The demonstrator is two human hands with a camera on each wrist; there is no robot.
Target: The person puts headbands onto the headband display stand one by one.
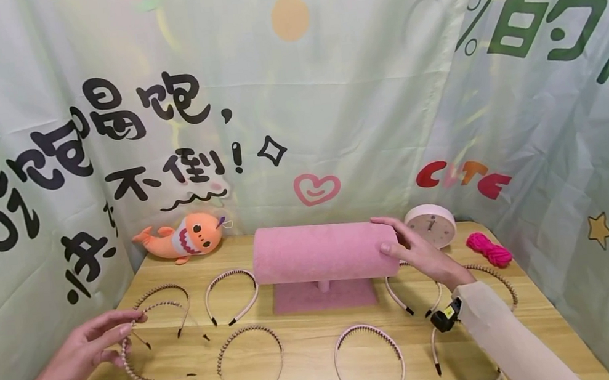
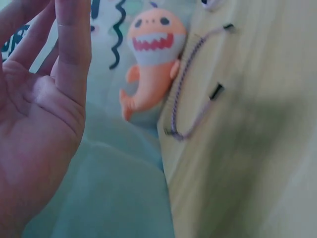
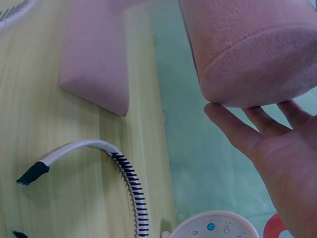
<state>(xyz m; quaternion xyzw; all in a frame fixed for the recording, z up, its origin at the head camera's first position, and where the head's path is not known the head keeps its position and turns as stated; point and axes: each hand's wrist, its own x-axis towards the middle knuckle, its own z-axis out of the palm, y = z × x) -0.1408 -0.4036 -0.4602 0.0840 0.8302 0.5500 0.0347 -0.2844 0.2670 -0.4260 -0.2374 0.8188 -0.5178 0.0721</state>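
My left hand [image 1: 94, 343] pinches a thin braided headband [image 1: 127, 362] between thumb and fingers above the table's left side. In the left wrist view the palm and raised fingers show, but that headband does not. My right hand [image 1: 425, 254] rests on the right end of a pink padded cylinder [image 1: 322, 253], with the thumb on its front and a finger along its top. In the right wrist view, fairly straight fingers [image 3: 233, 129] touch the rim of its round end. The cylinder stands on a pink base [image 1: 321, 299].
Several headbands lie about, including a beaded one [image 1: 247, 332] and a pale toothed one [image 1: 366, 327]. An orange shark plush [image 1: 192, 236] sits back left. A round clock [image 1: 432, 226] and pink yarn [image 1: 489, 250] are back right. Printed curtains [image 1: 363, 115] enclose the wooden table [image 1: 310, 350].
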